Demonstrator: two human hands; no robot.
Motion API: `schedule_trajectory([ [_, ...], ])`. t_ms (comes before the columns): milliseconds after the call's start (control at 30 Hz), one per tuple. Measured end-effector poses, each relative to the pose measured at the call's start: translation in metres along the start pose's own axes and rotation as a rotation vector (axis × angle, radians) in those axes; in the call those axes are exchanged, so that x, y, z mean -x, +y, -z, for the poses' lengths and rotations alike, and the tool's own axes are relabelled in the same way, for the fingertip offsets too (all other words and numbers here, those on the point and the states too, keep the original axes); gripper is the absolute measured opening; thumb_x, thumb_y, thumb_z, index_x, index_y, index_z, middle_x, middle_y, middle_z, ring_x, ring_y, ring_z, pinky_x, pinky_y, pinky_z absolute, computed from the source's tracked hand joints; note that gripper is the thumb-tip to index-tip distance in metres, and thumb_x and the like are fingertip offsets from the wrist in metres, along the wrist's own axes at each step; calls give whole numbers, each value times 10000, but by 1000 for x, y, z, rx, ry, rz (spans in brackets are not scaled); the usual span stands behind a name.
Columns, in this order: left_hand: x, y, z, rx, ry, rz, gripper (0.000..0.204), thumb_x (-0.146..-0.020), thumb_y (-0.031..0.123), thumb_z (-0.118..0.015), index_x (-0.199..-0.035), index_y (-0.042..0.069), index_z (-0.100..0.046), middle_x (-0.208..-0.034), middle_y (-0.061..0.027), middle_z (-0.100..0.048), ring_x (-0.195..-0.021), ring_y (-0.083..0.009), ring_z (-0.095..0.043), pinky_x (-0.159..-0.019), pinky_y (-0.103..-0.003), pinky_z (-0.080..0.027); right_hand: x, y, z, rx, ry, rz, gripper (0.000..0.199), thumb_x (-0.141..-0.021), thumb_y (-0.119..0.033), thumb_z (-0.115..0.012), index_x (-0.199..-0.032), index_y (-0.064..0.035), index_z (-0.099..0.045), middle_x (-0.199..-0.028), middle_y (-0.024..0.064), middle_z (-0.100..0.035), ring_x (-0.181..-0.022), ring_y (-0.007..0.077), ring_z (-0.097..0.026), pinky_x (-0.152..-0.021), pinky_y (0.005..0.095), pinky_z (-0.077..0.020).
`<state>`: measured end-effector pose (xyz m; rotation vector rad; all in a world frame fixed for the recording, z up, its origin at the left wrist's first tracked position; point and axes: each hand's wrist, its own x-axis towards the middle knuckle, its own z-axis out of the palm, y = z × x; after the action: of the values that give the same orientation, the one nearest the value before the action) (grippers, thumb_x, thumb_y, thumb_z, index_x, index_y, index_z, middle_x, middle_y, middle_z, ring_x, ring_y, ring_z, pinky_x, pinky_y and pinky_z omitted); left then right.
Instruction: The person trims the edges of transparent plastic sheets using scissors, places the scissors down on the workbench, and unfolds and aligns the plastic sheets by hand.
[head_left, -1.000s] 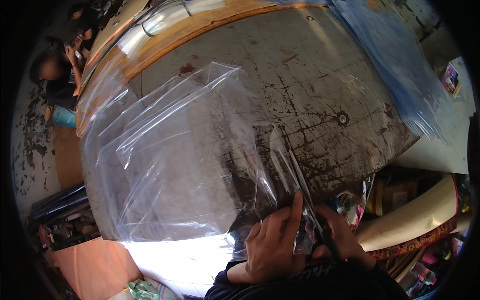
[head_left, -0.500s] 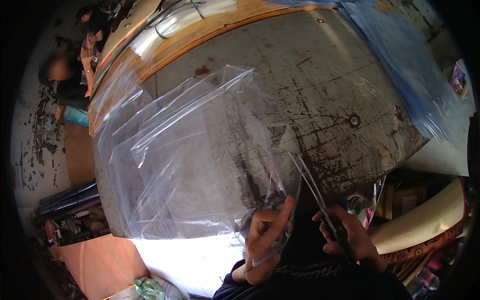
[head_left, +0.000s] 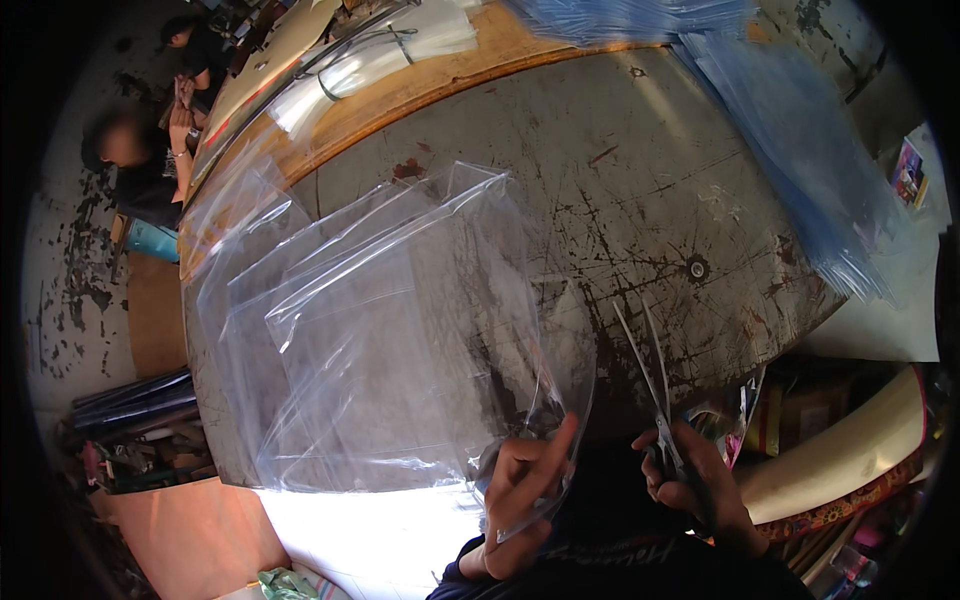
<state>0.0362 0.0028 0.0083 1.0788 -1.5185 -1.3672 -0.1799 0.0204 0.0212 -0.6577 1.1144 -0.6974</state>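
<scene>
Clear plastic sheeting [head_left: 370, 330] lies in folded layers over the left part of a worn, scratched table [head_left: 600, 180]. At the near edge my left hand [head_left: 525, 480] pinches the right end of this sheeting, with the index finger stretched out along it. My right hand [head_left: 695, 480] is closed round the dark handles of a pair of scissors [head_left: 657, 385]. Their long blades point away from me and stand slightly apart, just right of the sheeting's edge and not touching it. The handle loops are partly hidden by my fingers.
Bluish plastic sheets [head_left: 790, 150] are piled at the far right. A tied bundle of clear plastic [head_left: 365, 70] lies on the wooden strip [head_left: 440, 65] at the back. Two other people sit at the far left. A cream roll [head_left: 850, 450] is at the lower right.
The scissors' blades have spread wider and swung a little to the right. My left hand keeps its grip on the sheeting. The whole view has shifted slightly.
</scene>
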Motion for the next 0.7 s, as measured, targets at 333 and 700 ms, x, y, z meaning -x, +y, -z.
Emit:
schedule_trajectory([
  [333,0,1,-2,-4,14,4,804,-671,400,-412,-1310,-86,-386,-971,-97,-437,-749,-154,-411,-676,-265,-339,0,3,-2,3,25,-20,474,-750,-206,-701,-1147,-67,-483,-798,-10,-479,-721,64,-438,-667,218,-358],
  [700,-5,13,-25,-704,-65,-236,781,-652,374,-635,-1297,-18,-434,-1171,-115,-462,-935,-220,-477,-865,-421,-263,-3,-12,-7,91,-124,51,511,-783,-260,-673,-1188,-30,-463,-905,28,-538,-828,94,-498,-743,237,-391],
])
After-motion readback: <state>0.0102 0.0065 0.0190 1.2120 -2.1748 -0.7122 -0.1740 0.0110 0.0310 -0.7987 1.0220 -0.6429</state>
